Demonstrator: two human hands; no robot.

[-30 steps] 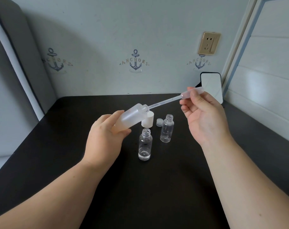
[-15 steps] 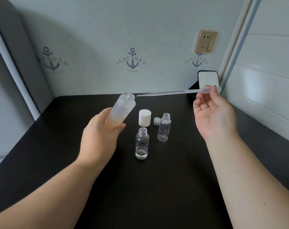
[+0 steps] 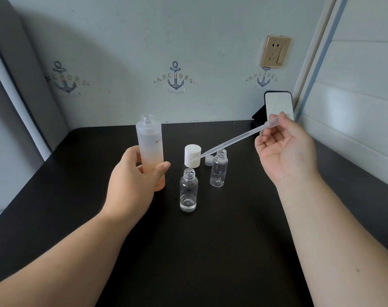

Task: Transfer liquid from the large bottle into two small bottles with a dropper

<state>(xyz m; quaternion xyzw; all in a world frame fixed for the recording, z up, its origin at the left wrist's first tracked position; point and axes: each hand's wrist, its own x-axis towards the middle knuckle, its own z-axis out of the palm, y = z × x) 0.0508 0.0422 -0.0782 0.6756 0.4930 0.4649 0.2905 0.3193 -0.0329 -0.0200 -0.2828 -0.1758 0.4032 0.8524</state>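
Observation:
My left hand (image 3: 131, 182) grips the lower part of the large frosted bottle (image 3: 149, 142), which stands upright and uncapped. My right hand (image 3: 283, 151) pinches the bulb end of a clear plastic dropper (image 3: 233, 140); its tip slants down-left and ends above the near small bottle (image 3: 188, 191), in front of the white cap. That small bottle is open and holds a little clear liquid at the bottom. The second small bottle (image 3: 219, 171) stands open just right and behind it and looks empty.
A big white cap (image 3: 192, 151) and a small clear cap (image 3: 208, 161) lie on the black table (image 3: 221, 251) behind the small bottles. A phone (image 3: 278, 105) leans against the wall at the back right. A wall socket (image 3: 275, 52) is above it.
The dropper came out of the large bottle's mouth and swung down toward the near small bottle. My left hand turned the large bottle from tilted to upright.

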